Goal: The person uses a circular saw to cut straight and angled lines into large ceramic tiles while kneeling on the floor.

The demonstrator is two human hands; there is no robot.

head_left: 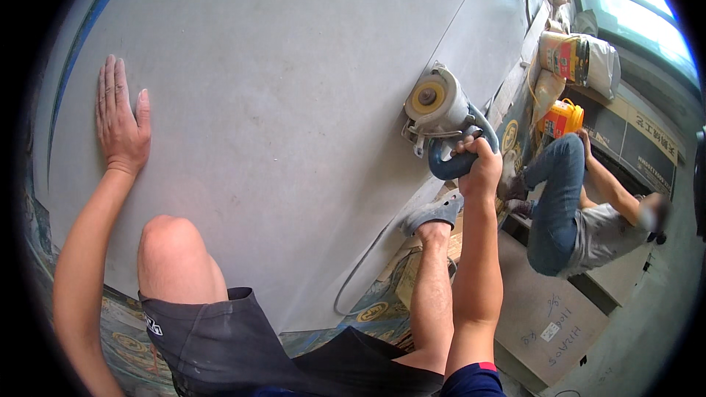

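Note:
A large grey tile slab (279,95) lies under me, with a straight thin line running across it from the far edge down to a handheld tile cutter (441,103). My right hand (479,165) is wrapped round the cutter's dark blue handle. The tool sits tilted at the slab's right side, its round yellow-and-metal hub facing me. Flat on the slab near its left edge rests my left hand (123,129), its fingers stretched out and dusty. One bare knee (173,250) is over the slab; my foot wears a grey clog (434,213).
To the right a co-worker (573,202) crouches, one hand by an orange bucket (562,117). Beyond stand another bucket (565,57) and a white sack (603,66). Boxes (625,132) and a brown panel (548,316) line that side. A thin cable (346,279) curves near the slab's lower edge.

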